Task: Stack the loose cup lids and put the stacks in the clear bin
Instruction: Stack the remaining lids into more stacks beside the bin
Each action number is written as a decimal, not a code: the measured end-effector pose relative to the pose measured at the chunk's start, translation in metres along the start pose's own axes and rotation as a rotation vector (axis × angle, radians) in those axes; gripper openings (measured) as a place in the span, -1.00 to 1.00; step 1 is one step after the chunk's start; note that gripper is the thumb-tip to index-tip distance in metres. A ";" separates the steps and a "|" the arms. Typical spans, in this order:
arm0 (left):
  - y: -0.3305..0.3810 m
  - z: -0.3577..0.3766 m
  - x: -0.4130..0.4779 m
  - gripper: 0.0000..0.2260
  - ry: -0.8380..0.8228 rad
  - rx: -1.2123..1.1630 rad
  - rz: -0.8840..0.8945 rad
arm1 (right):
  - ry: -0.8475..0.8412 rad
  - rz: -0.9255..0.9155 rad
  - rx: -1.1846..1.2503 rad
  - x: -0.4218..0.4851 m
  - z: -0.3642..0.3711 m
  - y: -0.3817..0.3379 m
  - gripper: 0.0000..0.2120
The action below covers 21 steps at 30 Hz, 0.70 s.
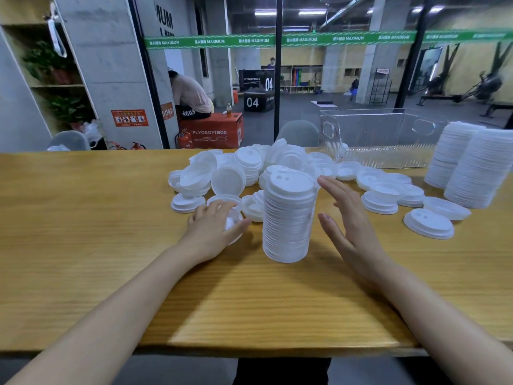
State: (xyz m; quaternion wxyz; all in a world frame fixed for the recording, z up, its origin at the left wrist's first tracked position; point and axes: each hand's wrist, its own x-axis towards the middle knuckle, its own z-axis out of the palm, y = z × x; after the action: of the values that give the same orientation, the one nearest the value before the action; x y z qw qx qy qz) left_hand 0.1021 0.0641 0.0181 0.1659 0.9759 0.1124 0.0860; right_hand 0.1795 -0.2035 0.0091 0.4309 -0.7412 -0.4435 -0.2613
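A tall stack of white cup lids [287,215] stands upright on the wooden table [111,218], between my hands. My left hand [213,229] lies over a single loose lid [231,222] just left of the stack, fingers curled round it. My right hand [347,218] is held flat and upright a little to the right of the stack, fingers straight, apart from it. Behind the stack lies a heap of loose lids [249,165]. The clear bin [380,137] stands at the back right; it looks empty.
Two tall finished lid stacks [472,165] stand at the far right edge. Several loose lids [429,223] lie scattered to the right of my right hand. The table's near edge runs below my forearms. Beyond a glass wall is a gym with a seated person.
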 end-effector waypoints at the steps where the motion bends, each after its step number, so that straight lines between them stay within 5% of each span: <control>1: 0.001 -0.002 0.001 -0.28 -0.011 -0.001 0.005 | 0.003 0.005 -0.001 0.000 -0.001 0.001 -0.52; 6: -0.011 -0.016 -0.005 -0.07 -0.009 0.103 0.061 | 0.019 -0.002 -0.011 0.002 0.000 0.000 -0.53; 12: -0.012 -0.023 -0.010 -0.12 0.098 0.071 0.142 | 0.021 -0.010 -0.007 0.001 0.001 -0.001 -0.53; 18: -0.005 -0.026 -0.014 -0.21 0.212 -0.403 0.203 | 0.032 -0.005 -0.003 0.001 0.001 -0.001 -0.54; 21: -0.009 -0.024 -0.014 -0.28 0.229 -0.425 0.171 | 0.033 -0.009 0.002 0.000 0.001 -0.002 -0.54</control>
State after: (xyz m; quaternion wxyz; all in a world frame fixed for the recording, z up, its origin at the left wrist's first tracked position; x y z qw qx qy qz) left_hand 0.0823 0.0763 0.0360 0.3458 0.9089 0.0267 0.2314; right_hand 0.1777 -0.2020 0.0093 0.4377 -0.7344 -0.4398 -0.2749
